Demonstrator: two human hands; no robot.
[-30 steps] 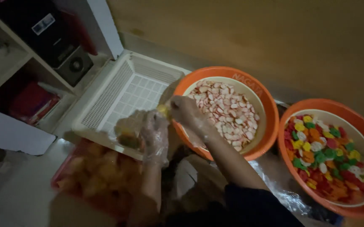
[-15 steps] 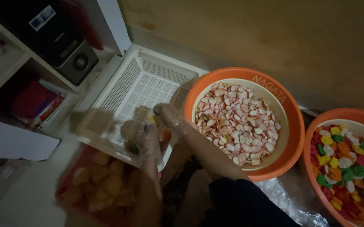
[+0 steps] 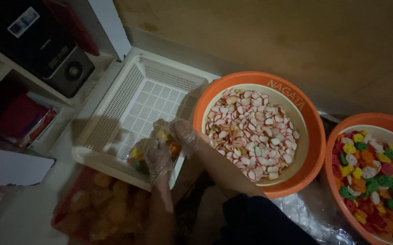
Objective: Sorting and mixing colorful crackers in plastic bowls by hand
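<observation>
Both my hands wear thin clear plastic gloves. My left hand [image 3: 158, 159] and my right hand [image 3: 183, 134] are together over the near right corner of a white slotted plastic basket [image 3: 128, 97]. Between them they hold a small clear packet of coloured crackers [image 3: 138, 156], low inside the basket. Yellow, orange and green pieces show through the plastic. Just to the right of my right hand stands an orange bowl [image 3: 312, 149] full of pink-and-white crackers [image 3: 253, 131].
A second orange bowl [image 3: 337, 136] holding mixed coloured crackers [image 3: 373, 172] stands at the far right. Bags of pale fried snacks [image 3: 101, 208] lie in front of the basket. A shelf unit with a dark speaker [image 3: 69, 72] is at the left. A wall runs behind.
My hands have moved with the packet from the rim of the pink-cracker bowl to the left and down into the basket's near corner. The view has shifted slightly.
</observation>
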